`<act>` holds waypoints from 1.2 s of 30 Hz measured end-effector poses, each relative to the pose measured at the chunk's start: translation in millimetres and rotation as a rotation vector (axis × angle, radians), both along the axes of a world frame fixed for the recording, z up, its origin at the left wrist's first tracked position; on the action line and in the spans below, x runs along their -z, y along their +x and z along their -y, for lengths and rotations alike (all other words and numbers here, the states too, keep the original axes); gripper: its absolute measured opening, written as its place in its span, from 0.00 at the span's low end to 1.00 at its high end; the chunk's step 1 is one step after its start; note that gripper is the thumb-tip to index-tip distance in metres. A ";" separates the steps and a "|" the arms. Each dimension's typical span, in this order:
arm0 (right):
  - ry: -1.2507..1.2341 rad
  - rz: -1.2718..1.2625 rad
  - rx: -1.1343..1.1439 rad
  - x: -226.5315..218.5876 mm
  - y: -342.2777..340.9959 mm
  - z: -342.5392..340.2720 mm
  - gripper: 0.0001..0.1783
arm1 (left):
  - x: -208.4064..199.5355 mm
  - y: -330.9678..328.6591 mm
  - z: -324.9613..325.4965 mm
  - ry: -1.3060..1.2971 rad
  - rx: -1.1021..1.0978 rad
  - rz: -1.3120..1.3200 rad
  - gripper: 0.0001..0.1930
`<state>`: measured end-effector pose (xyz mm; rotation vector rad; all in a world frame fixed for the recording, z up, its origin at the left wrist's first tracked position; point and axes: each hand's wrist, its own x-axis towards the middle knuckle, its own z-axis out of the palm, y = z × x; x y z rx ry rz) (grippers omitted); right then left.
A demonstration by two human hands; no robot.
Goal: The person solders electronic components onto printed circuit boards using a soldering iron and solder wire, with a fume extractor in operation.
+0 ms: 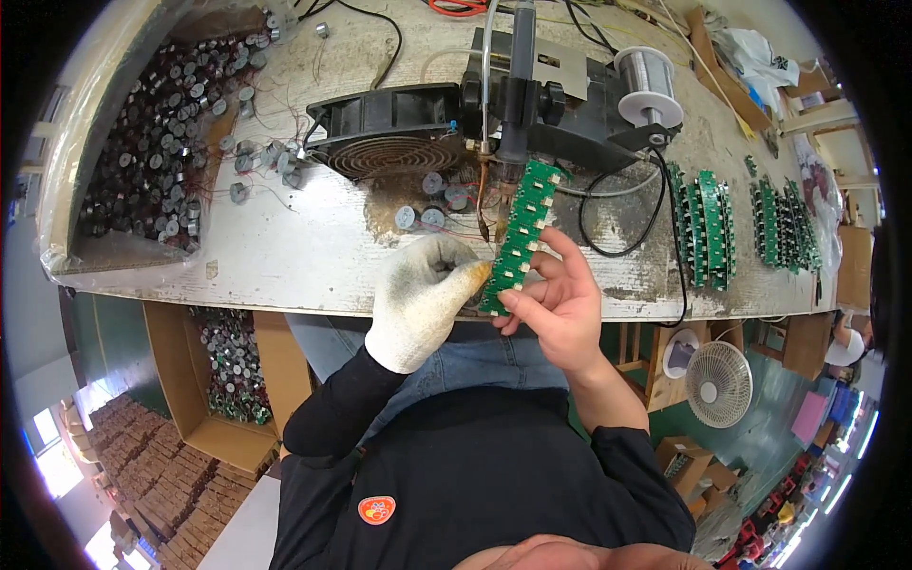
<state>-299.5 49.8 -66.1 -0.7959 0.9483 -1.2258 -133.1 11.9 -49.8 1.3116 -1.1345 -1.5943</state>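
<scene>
At front of desk (pixel 294 271), before soldering machine (pixel 518 90): green circuit-board strip (pixel 522 231), slanted, lower end pinched in bare right hand (pixel 565 309). Gloved left hand (pixel 416 302) curled, fingertips at strip's edge; cannot tell if gripping. Likely positioning step; next move calls for steady alignment.

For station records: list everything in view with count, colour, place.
bench: one, whitish, centre
held circuit strip: one, green, centre
other strips: many, green, bench right
round components: many, grey, left, centre
square fan: one, black, bench back
upright device: one, black, bench back
wire spool: one, silver, bench back
cables: several, black, bench
round fan: one, white, lower right
cardboard boxes: several, brown, both sides
shirt: one, black, bottom
left hand: one, white glove, centre
right hand: one, bare, holding strip
</scene>
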 end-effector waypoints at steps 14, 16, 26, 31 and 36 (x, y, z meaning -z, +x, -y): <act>0.006 0.001 0.006 -5.4 1.5 2.6 0.38 | -3.8 -2.6 4.1 -0.013 -0.031 -0.019 0.08; 0.005 -0.007 0.000 -3.9 1.4 2.4 0.39 | -2.7 -2.7 3.2 -0.023 -0.038 -0.023 0.07; 0.041 -0.034 0.016 0.5 -0.7 -4.3 0.38 | 1.6 5.8 -12.2 -0.002 -0.002 -0.093 0.13; 0.024 -0.074 0.038 1.3 0.9 -1.6 0.37 | -0.1 29.0 -13.7 -0.372 0.074 0.368 0.16; 0.007 -0.095 0.028 1.7 1.0 -1.7 0.37 | -0.2 27.5 -10.8 -0.328 0.090 0.279 0.16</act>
